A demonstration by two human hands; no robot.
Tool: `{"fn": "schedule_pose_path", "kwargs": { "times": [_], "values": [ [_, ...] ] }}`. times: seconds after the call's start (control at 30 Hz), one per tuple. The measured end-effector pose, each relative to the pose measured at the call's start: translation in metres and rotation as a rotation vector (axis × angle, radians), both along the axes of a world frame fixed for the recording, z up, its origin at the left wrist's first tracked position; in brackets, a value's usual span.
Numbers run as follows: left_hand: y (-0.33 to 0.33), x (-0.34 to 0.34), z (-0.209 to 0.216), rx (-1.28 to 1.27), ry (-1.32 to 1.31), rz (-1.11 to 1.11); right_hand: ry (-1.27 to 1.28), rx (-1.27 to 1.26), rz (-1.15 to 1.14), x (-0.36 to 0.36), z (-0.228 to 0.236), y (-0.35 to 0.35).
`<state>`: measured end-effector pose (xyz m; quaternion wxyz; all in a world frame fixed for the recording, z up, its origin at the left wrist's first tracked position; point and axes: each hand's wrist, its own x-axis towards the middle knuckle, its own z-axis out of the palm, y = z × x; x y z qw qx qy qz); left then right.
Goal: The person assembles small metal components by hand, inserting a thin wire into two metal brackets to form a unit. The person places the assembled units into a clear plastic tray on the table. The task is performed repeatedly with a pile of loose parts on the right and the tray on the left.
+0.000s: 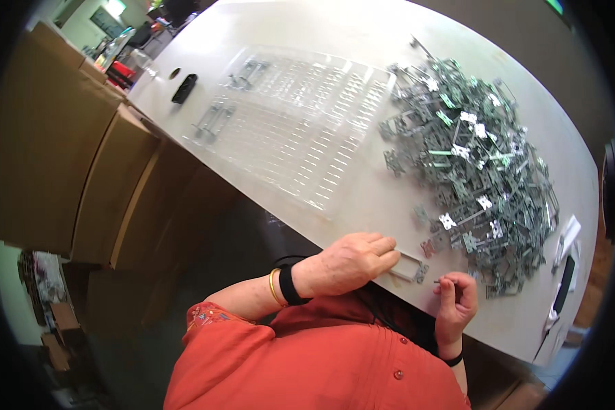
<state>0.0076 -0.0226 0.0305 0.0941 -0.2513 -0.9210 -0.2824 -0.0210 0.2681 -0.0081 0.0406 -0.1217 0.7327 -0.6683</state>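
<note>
My left hand is closed at the table's near edge, its fingers gripping one end of a metal bracket with two parallel rods. The bracket's far end, a small cut-out plate, sticks out toward the right. Just beside that end, my right hand pinches a small thin dark pin between thumb and forefinger. The pin appears apart from the bracket. A large heap of similar grey metal brackets spreads over the right side of the table, with a reddish-looking plate near its front edge.
A clear slotted plastic tray lies left of the heap, with a few metal brackets at its left end. Beyond it sits a black oblong object. Cardboard boxes stand left of the table; a black strip lies on its right edge.
</note>
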Motion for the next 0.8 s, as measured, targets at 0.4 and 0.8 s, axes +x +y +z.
{"fn": "schedule_pose_path", "kwargs": {
  "times": [0.4,0.8],
  "values": [
    [-0.051,0.015,0.04,0.234,-0.017,0.283,-0.027,0.022,0.02,-0.005,0.002,0.0],
    [-0.209,0.022,0.05,0.023,0.291,1.211,-0.074,0.085,0.018,-0.01,-0.005,0.007]
  ]
}}
